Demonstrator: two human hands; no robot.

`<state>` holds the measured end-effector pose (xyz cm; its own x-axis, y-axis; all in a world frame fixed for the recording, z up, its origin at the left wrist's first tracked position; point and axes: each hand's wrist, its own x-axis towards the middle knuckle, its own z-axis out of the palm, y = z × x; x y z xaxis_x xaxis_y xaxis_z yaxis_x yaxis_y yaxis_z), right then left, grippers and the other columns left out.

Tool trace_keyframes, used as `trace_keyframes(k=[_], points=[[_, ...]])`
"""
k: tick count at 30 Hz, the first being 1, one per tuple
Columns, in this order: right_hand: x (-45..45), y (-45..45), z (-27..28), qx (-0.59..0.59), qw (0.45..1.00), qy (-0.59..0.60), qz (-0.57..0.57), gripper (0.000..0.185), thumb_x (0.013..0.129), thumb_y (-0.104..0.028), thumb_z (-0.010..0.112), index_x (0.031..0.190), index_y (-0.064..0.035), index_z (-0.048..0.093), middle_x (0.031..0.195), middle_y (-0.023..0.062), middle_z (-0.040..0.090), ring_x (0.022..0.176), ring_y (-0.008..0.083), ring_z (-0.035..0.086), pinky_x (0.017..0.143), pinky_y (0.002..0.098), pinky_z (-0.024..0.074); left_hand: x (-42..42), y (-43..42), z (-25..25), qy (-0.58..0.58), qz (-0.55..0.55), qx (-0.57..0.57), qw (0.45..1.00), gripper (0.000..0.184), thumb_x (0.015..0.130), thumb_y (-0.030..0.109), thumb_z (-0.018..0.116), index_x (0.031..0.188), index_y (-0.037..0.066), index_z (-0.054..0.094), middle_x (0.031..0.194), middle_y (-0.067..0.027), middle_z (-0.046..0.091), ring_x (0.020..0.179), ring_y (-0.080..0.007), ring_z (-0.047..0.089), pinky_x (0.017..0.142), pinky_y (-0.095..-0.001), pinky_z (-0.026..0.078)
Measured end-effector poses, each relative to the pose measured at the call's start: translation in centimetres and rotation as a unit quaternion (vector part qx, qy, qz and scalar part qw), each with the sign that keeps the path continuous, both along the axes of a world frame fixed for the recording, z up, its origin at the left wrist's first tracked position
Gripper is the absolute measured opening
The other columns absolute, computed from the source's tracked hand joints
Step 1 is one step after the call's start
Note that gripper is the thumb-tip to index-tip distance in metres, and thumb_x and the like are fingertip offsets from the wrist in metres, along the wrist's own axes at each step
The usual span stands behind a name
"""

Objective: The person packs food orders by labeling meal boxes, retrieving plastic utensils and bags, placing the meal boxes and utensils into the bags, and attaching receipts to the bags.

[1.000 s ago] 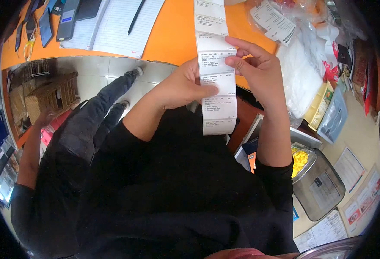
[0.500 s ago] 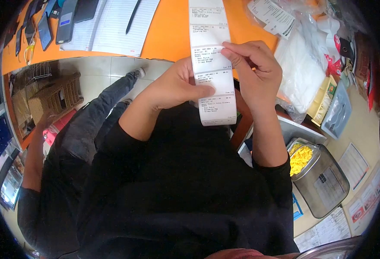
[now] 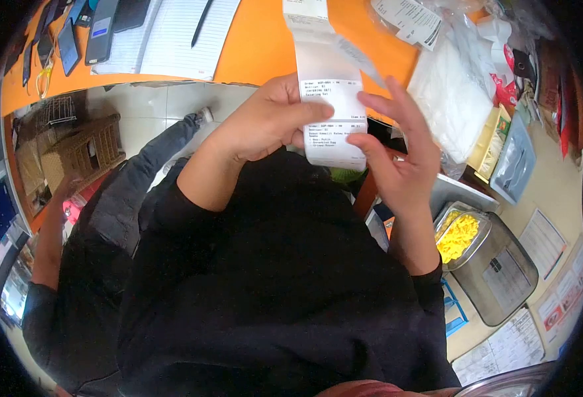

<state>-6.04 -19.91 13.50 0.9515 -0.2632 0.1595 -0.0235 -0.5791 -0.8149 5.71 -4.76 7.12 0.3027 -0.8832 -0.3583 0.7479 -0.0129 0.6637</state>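
Pinching the label strip [image 3: 328, 92] at the orange table [image 3: 258, 53], the left hand [image 3: 271, 122] steadies it; the right hand [image 3: 404, 149], fingers apart, seems to touch one blurred slip [image 3: 358, 57] lifted off blank backing [image 3: 318, 61], while printed labels [image 3: 332, 149] beyond the table's near edge appear unpeeled.

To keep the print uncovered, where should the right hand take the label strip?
Probably the right edge of the label strip, the right hand coming from the right, thumb in front, fingers behind: it is thin, and the left hand grips it from the left.
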Motion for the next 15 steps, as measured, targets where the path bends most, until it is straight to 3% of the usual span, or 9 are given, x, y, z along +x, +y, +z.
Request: trace_keyframes(k=[1, 6, 9, 13, 15], points=[[-0.6, 0.3, -0.5, 0.061, 0.997, 0.045, -0.021, 0.065, 0.076, -0.003, 0.074, 0.133, 0.0018, 0.043, 0.108, 0.0157, 0.066, 0.094, 0.0143, 0.063, 0.088, 0.028, 0.0457, 0.0, -0.1, 0.2, 0.029, 0.007, -0.005, 1.0, 0.034, 0.091, 0.013, 0.055, 0.122, 0.0, 0.05, 0.107, -0.0118, 0.064, 0.093, -0.0191, 0.067, 0.074, -0.0307, 0.057], [-0.4, 0.7, -1.0, 0.059, 0.996, 0.013, -0.07, 0.066, 0.075, -0.005, 0.075, 0.134, -0.0016, 0.044, 0.096, 0.011, 0.07, 0.089, 0.0119, 0.064, 0.089, 0.027, 0.0446, -0.1, -0.7, 1.5, 0.091, 0.038, 0.034, 0.995, 0.037, 0.093, 0.014, 0.052, 0.124, -0.005, 0.045, 0.113, -0.0172, 0.061, 0.096, -0.0225, 0.066, 0.077, -0.0329, 0.058], [-0.1, 1.3, 0.0, 0.082, 0.991, 0.026, -0.107, 0.064, 0.076, -0.005, 0.074, 0.133, -0.0029, 0.046, 0.09, 0.0088, 0.071, 0.089, 0.0103, 0.064, 0.088, 0.0259, 0.0448, -0.3, -0.7, 2.0, 0.083, 0.045, 0.047, 0.994, 0.037, 0.094, 0.014, 0.051, 0.125, -0.005, 0.044, 0.116, -0.0183, 0.059, 0.102, -0.0273, 0.064, 0.086, -0.0397, 0.054], [0.0, 2.1, 0.3, 0.071, 0.99, 0.018, -0.118, 0.062, 0.075, -0.003, 0.074, 0.132, -0.0029, 0.047, 0.086, 0.0075, 0.071, 0.087, 0.0102, 0.064, 0.087, 0.0254, 0.0453, -0.7, -0.6, 2.2, 0.092, 0.055, 0.061, 0.992, 0.038, 0.093, 0.014, 0.051, 0.125, -0.006, 0.043, 0.115, -0.0191, 0.059, 0.1, -0.0268, 0.064, 0.083, -0.0384, 0.056], [-0.1, 2.2, 0.1, 0.083, 0.99, 0.011, -0.11, 0.061, 0.076, 0.001, 0.072, 0.132, -0.0045, 0.048, 0.087, 0.0071, 0.07, 0.086, 0.0092, 0.063, 0.08, 0.0233, 0.0496, -0.9, -0.5, 2.7, 0.077, 0.07, 0.064, 0.993, 0.038, 0.092, 0.014, 0.052, 0.124, -0.006, 0.045, 0.112, -0.0188, 0.06, 0.095, -0.0241, 0.066, 0.078, -0.0353, 0.059]])
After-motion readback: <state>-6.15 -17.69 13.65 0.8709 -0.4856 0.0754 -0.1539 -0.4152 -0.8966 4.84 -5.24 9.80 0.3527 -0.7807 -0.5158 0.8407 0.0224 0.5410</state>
